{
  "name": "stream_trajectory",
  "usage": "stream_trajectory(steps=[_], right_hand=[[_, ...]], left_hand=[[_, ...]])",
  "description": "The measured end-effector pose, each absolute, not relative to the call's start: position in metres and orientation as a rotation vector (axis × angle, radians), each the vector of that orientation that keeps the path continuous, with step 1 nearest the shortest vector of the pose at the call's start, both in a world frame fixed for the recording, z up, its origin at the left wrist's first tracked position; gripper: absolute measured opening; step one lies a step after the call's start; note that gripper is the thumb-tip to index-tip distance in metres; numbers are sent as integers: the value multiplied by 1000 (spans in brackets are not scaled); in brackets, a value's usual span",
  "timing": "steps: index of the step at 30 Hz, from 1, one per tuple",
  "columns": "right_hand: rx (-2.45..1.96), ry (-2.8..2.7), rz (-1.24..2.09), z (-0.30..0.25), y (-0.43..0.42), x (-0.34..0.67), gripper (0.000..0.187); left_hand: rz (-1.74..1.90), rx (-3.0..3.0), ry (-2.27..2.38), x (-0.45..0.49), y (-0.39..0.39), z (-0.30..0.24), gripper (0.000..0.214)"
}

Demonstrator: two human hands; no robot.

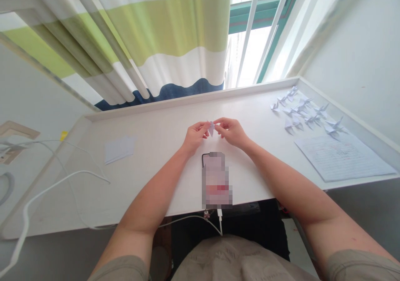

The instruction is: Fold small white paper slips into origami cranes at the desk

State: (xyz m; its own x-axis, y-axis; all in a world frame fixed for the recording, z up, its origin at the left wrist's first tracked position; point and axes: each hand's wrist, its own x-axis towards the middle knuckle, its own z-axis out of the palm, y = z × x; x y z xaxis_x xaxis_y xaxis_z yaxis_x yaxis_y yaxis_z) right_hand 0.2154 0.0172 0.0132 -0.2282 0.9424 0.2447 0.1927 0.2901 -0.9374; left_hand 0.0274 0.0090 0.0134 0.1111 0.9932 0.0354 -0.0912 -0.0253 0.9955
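Between my two hands, above the middle of the white desk, is a small folded piece of white paper (211, 129), narrow and pointed at its lower end. My left hand (196, 136) pinches it from the left with thumb and fingers. From the other side, the fingertips of my right hand (230, 131) close on its right edge. Just below the hands lies a phone (215, 181) with a blurred screen. Several finished paper cranes (308, 112) stand grouped at the far right of the desk.
A few paper squares (119, 149) lie on the desk's left. Written sheets (340, 158) rest at the right edge, near the cranes. A white charging cable (220, 218) runs from the phone; another cable (26, 214) crosses the left side. A raised rim (193, 100) borders the desk's back, below a striped curtain (175, 27).
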Motion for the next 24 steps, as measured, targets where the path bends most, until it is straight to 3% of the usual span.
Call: stream_trajectory(steps=[8, 16, 24], right_hand=[[-979, -1701, 922, 15, 19, 217, 28], [-1299, -1800, 433, 15, 14, 213, 17], [-1213, -1842, 390, 17, 12, 214, 16]], left_hand=[[1176, 1216, 984, 32, 8, 12, 45], [1327, 1551, 1179, 30, 8, 10, 36], [1365, 1830, 1084, 23, 4, 13, 27]])
